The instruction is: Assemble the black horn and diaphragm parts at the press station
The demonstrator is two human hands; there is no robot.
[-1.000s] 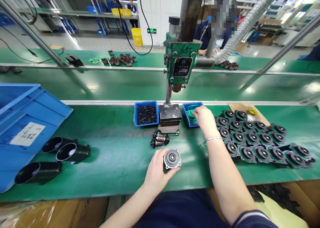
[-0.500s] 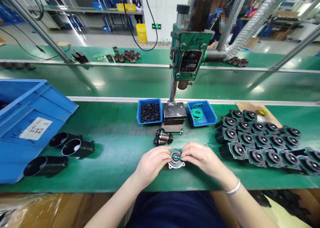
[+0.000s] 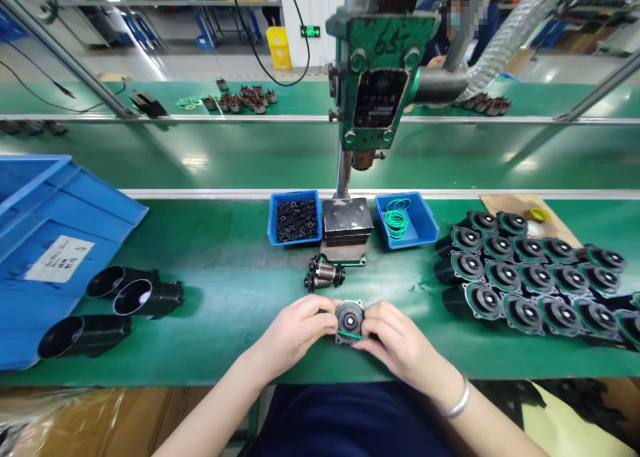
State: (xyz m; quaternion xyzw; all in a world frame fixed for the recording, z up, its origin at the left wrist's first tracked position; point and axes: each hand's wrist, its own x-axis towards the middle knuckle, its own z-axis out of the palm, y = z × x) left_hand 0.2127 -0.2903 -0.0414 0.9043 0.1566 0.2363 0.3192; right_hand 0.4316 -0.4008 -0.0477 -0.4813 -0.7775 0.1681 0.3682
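Observation:
A round dark motor housing (image 3: 351, 315) with metal lugs stands open end up on the green bench in front of me. Along its near rim runs a thin green rubber ring (image 3: 351, 335). On the left side of the rim, my left hand (image 3: 297, 329) is closed, its fingertips pinching the ring against the edge. Opposite it, my right hand (image 3: 397, 333) pinches the ring's right part with thumb and fingers. Fingers cover both sides of the ring. Just beyond the housing lie a few dark motor rotors (image 3: 325, 275).
Behind are a green press (image 3: 383, 77) with its metal block (image 3: 347, 218), a blue bin of black rings (image 3: 296, 242) and a blue bin of green rings (image 3: 417, 242). Finished-looking housings (image 3: 523, 313) crowd the right. Black cylinders (image 3: 95, 333) and a large blue crate (image 3: 107, 197) occupy the left.
Both hands have moved from the housing's middle to its sides. The green ring, earlier stretched across the centre, now lies along the near rim, and the housing's centre shows.

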